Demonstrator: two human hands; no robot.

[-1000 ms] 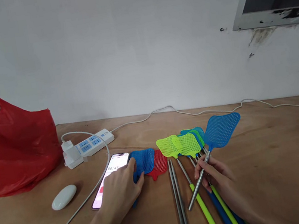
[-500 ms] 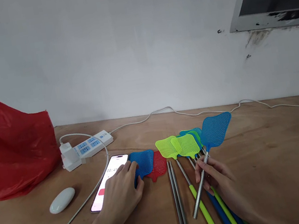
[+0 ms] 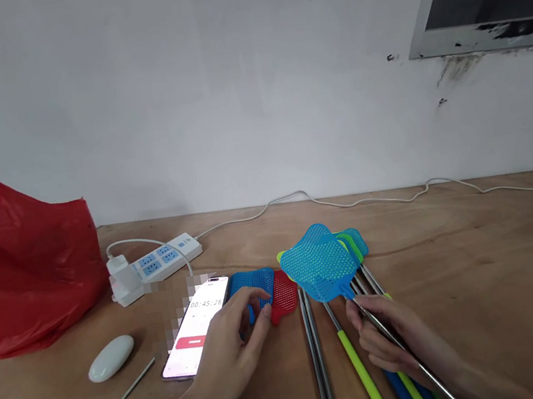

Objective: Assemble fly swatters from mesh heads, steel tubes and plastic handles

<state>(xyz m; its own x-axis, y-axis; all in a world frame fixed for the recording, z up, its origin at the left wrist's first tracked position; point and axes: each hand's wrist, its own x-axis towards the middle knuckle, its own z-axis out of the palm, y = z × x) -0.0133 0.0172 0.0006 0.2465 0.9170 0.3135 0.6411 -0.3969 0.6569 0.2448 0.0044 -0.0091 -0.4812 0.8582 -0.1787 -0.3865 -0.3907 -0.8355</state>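
Note:
My right hand (image 3: pixel 386 332) is closed round the metal rod of a blue fly swatter (image 3: pixel 317 262). Its mesh head tilts over other swatters, and the bare rod runs down to the right. Below it lie swatters with lime-green grips (image 3: pixel 363 373) and blue grips (image 3: pixel 401 390), partly hidden. My left hand (image 3: pixel 235 336) hovers by a loose blue swatter head (image 3: pixel 254 284), thumb and forefinger curved with a small gap between them. Partly under that head is a red swatter head (image 3: pixel 284 294). Two metal rods (image 3: pixel 317 353) lie side by side between my hands.
A lit phone (image 3: pixel 198 325) showing a timer lies beside my left hand. Farther left are a white power strip (image 3: pixel 160 263) with a cable, a white oval object (image 3: pixel 111 357) and a red plastic bag (image 3: pixel 28 264). A grey wall (image 3: pixel 230 97) backs the wooden table (image 3: pixel 500 270).
The blue swatter's head has swung left and down over the green ones, its rod end now pointing right. My left hand has shifted slightly right, its fingers off the blue head's left side.

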